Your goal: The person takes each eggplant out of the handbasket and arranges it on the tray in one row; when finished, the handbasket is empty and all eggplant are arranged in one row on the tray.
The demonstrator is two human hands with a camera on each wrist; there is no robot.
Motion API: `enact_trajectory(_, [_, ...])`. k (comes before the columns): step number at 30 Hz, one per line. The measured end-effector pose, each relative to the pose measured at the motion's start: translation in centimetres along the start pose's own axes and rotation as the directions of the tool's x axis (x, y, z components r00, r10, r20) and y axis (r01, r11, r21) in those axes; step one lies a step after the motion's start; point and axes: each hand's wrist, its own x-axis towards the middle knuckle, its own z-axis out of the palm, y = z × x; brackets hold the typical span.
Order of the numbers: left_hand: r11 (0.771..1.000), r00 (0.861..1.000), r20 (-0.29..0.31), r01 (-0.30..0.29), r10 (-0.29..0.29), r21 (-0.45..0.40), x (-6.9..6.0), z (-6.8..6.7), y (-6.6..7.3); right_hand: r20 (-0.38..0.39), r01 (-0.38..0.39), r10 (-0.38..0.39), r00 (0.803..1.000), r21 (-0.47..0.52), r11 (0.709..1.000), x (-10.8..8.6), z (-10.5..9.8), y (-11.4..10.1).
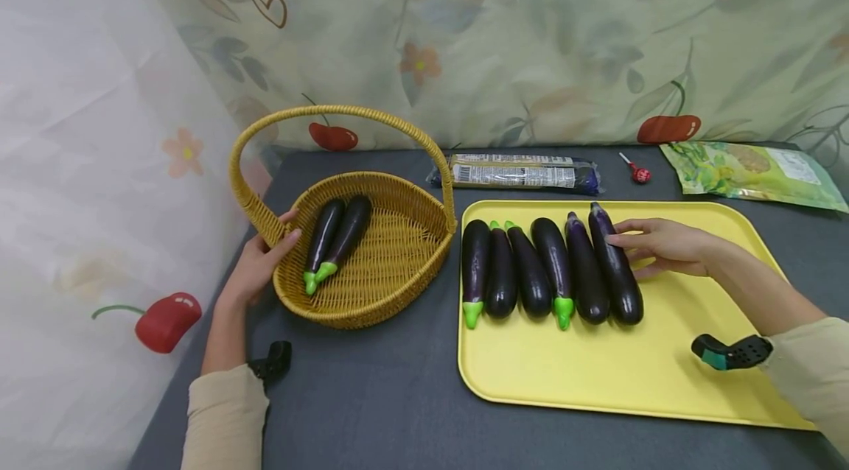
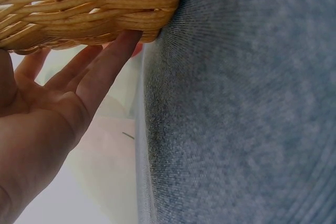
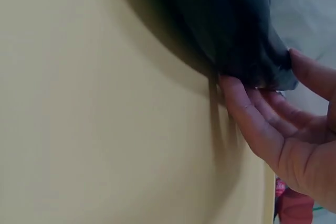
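A wicker basket (image 1: 391, 264) with a tall handle holds two eggplants (image 1: 348, 230) with green stems. My left hand (image 1: 255, 267) grips its left side, thumb over the rim; in the left wrist view the fingers of the hand (image 2: 58, 108) press against the woven wall (image 2: 100, 9). Several eggplants lie side by side on a yellow tray (image 1: 570, 374). Around the rightmost eggplant (image 1: 617, 267), near its upper end, are the thumb and fingers of my right hand (image 1: 670, 245). The right wrist view shows this hand (image 3: 294, 129) pinching the eggplant's tapered end (image 3: 252, 51).
Behind the tray lie a clear-wrapped long package (image 1: 514, 173), a red lollipop (image 1: 640, 174) and a green bag (image 1: 756, 172). A patterned cloth (image 1: 530, 43) hangs at the back and left of the grey table (image 1: 385, 396). The basket's handle arches above its opening.
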Motion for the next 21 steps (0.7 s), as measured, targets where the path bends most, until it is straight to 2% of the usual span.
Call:
enact_trajectory(8, [1.0, 1.0, -0.005, -0.003, 0.003, 0.012, 0.07, -0.04, -0.1, -0.045, -0.005, -0.001, 0.999, -0.142, 0.99, 0.22, 0.55, -0.17])
enact_trajectory(21, [1.0, 1.0, 0.005, -0.008, 0.008, -0.004, 0.11, -0.07, -0.16, -0.092, -0.032, 0.014, 0.996, -0.199, 0.979, 0.0, 1.02, -0.58])
